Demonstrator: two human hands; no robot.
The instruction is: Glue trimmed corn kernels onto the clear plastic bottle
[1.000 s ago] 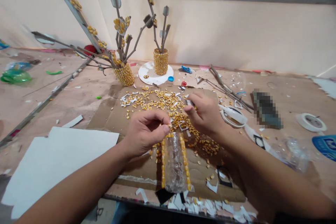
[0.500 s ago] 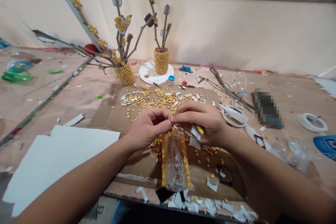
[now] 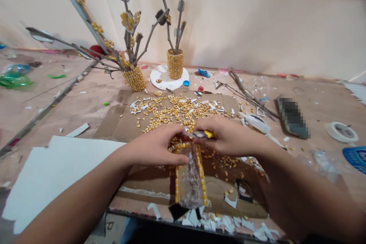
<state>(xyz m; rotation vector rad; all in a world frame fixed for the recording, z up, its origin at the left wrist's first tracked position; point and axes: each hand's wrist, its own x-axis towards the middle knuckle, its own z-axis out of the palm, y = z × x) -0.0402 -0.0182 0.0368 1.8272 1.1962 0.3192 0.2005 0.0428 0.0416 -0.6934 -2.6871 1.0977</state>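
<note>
A clear plastic bottle [image 3: 190, 187] lies in front of me, edged along its sides and far end with rows of yellow corn kernels. My left hand [image 3: 160, 146] is over the bottle's far left part, thumb stretched across the clear plastic and apart from the bent fingers. My right hand [image 3: 219, 135] pinches a small grey-and-yellow object [image 3: 207, 134] just above the far end; its exact kind is unclear. Its grey tip points toward my left fingertips. Beyond both hands, loose corn kernels [image 3: 160, 122] are spread over a cardboard sheet [image 3: 111, 122].
Two corn-covered pots [image 3: 175, 65] with branches stand at the back, one on a white disc [image 3: 157, 78]. White sheets [image 3: 57, 175] lie left. At right are a glue bottle [image 3: 257, 123], sticks [image 3: 248, 91], a pixelated object [image 3: 293, 116] and a tape roll [image 3: 341, 132]. Paper scraps [image 3: 228, 223] line the near edge.
My hands have separated slightly from a fingertip-to-fingertip pinch. The left thumb has come down over the bottle, and the grey-and-yellow object has swung from hanging down to pointing left.
</note>
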